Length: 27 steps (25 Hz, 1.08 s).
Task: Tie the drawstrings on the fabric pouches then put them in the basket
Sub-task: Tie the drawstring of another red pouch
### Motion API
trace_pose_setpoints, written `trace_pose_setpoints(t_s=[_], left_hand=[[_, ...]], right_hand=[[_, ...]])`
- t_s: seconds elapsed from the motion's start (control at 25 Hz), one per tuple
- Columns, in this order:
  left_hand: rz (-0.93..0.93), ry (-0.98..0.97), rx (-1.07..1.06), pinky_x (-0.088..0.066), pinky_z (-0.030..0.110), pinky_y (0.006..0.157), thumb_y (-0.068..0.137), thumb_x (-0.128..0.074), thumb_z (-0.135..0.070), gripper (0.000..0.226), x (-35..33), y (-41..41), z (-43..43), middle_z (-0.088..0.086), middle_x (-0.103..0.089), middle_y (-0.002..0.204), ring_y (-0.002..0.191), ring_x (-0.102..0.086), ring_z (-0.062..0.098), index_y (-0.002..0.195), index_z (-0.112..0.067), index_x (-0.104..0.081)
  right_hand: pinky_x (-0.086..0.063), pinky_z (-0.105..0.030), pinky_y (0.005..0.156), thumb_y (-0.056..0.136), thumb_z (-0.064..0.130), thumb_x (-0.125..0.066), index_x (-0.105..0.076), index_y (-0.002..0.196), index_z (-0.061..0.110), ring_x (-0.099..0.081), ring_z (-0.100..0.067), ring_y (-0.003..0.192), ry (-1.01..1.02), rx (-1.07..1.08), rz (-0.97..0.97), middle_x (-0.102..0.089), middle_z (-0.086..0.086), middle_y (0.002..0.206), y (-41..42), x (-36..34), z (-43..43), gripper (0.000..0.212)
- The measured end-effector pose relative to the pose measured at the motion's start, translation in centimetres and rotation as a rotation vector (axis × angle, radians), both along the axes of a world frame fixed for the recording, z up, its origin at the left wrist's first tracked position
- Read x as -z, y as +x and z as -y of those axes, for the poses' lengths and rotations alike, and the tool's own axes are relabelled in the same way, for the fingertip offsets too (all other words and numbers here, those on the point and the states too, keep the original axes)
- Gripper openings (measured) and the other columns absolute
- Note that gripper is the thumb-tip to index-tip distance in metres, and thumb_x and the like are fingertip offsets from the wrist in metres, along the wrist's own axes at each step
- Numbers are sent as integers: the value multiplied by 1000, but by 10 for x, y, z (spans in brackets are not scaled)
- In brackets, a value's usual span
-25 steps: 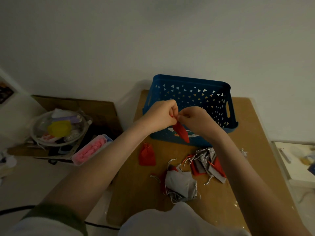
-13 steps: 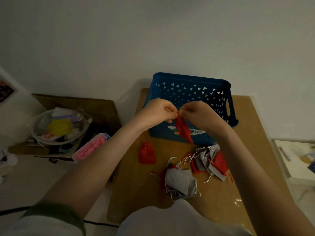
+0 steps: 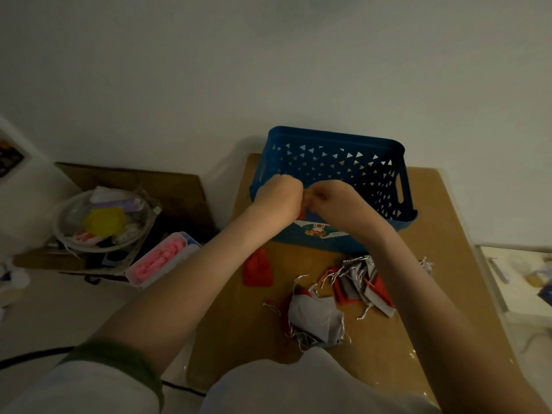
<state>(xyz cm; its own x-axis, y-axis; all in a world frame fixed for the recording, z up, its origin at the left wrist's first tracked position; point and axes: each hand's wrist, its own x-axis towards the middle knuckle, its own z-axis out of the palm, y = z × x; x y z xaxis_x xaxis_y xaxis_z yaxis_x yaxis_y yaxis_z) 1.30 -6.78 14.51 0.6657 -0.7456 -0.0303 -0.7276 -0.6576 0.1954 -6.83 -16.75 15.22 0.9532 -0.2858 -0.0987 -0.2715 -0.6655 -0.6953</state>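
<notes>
My left hand and my right hand meet knuckle to knuckle in front of the blue basket, both pinching the top of a small red pouch. Only a sliver of that pouch shows below my left hand; its strings are hidden. Another red pouch lies flat on the brown table under my left forearm. A grey pouch and a heap of red and grey pouches with loose white strings lie nearer to me.
Left of the table stand a round clear bowl of oddments and a clear box of pink items on a cardboard sheet. A white shelf lies to the right. The wall rises just behind the basket.
Both hands have closed together and lifted slightly toward the basket. The red pouch, which hung in plain sight below the fingers before, is now almost wholly hidden behind them.
</notes>
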Motion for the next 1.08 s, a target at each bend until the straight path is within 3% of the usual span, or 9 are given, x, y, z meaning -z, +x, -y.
trace_pose_setpoints(t_s=[0.12,0.24,0.32,0.44,0.56,0.72,0.84,1.08], left_hand=[[-115,-308,65,-30,23,62,92,-53,-12,9,1,1,-11,-6,-43,75,75,-47,15,83,-12,-55],[-278,-534,23,-40,15,62,93,-56,-16,5,-5,1,-22,-6,-56,80,74,-55,9,90,-13,-58],[-413,-600,-14,-49,18,67,93,-57,-19,4,-7,1,-23,-9,-60,81,74,-59,4,90,-17,-58],[-446,-619,-22,-52,20,67,93,-57,-20,7,-9,-1,-25,-11,-60,79,71,-59,-2,86,-22,-57],[-391,-601,-23,-46,15,63,92,-59,-16,9,-12,-4,-23,-10,-58,76,70,-58,2,84,-19,-55],[-164,-620,23,-42,16,62,89,-59,-8,4,-14,-11,-18,0,-58,80,72,-58,14,86,-9,-57],[-44,-672,63,-40,20,60,89,-58,-7,3,-13,-16,-16,-1,-54,80,70,-52,11,87,-7,-57],[56,-671,44,-31,10,59,91,-58,-12,6,-7,-19,-12,-5,-50,81,74,-47,9,88,-7,-58]], right_hand=[[-44,-12,66,96,13,-49,-62,94,17,-57,-4,79,196,54,197,-62,4,90,-4,-6,7,14],[-45,-16,78,97,15,-50,-60,111,18,-56,-4,92,385,94,260,-60,2,105,-9,-9,18,17],[-47,-14,75,96,18,-54,-63,106,17,-57,-1,86,391,27,204,-63,2,100,-11,-9,18,13],[-43,-5,62,93,19,-59,-64,90,19,-56,9,71,356,29,225,-64,7,85,-12,-7,14,6],[-42,-3,62,92,17,-60,-63,88,17,-55,11,69,255,38,252,-63,8,83,-12,-8,14,6],[-49,-26,75,94,13,-55,-62,87,10,-60,-10,76,364,41,263,-64,-3,81,-11,-6,10,9],[-49,-24,69,98,12,-50,-57,92,12,-60,-12,73,513,78,342,-63,-5,80,-11,-3,7,10],[-48,-22,70,95,7,-53,-63,92,11,-60,-11,72,479,31,361,-66,-2,79,-11,-1,12,12]])
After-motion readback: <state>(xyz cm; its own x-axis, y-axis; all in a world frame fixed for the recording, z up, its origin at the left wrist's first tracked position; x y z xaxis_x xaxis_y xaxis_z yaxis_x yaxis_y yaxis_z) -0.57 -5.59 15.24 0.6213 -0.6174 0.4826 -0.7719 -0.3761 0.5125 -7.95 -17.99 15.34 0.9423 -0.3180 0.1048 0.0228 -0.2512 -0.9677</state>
